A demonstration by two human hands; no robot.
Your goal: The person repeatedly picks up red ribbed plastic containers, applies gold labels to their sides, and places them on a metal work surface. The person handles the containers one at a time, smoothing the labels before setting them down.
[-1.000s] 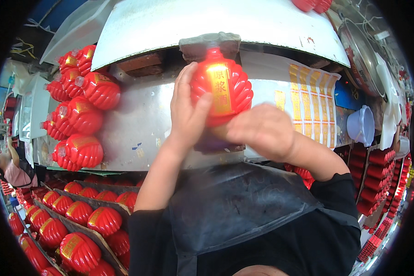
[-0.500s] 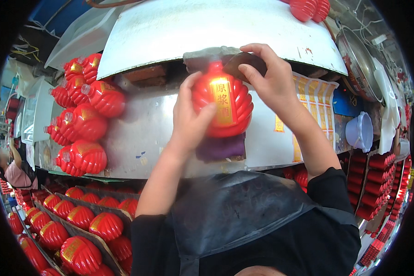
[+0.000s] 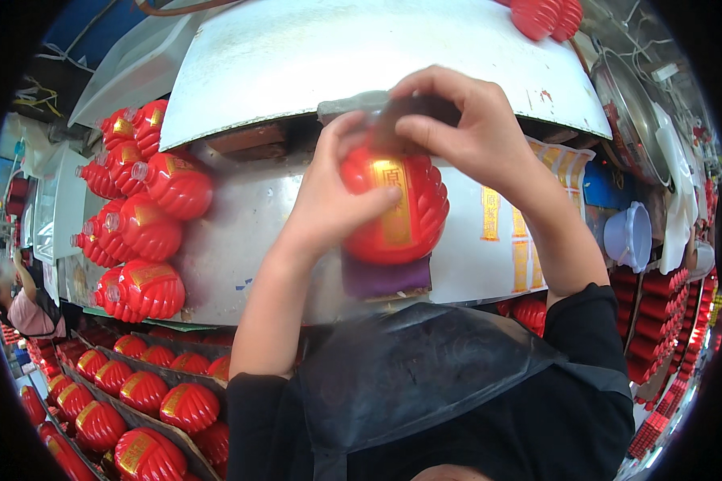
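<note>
A left hand (image 3: 329,212) is gripping a red lantern-shaped bottle (image 3: 395,210) on a purple pad (image 3: 385,276) at the metal table's (image 3: 241,240) edge, while right hand (image 3: 457,120) fingers are pinching its top, close under the overhanging metal hood (image 3: 337,56).

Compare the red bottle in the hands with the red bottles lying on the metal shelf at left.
The held bottle stands upright on a purple pad; the shelf bottles lie on their sides. The left hand grips the held one and the right hand covers its top; the shelf bottles lie untouched, necks showing. Both are ribbed, red, with gold labels.
</note>
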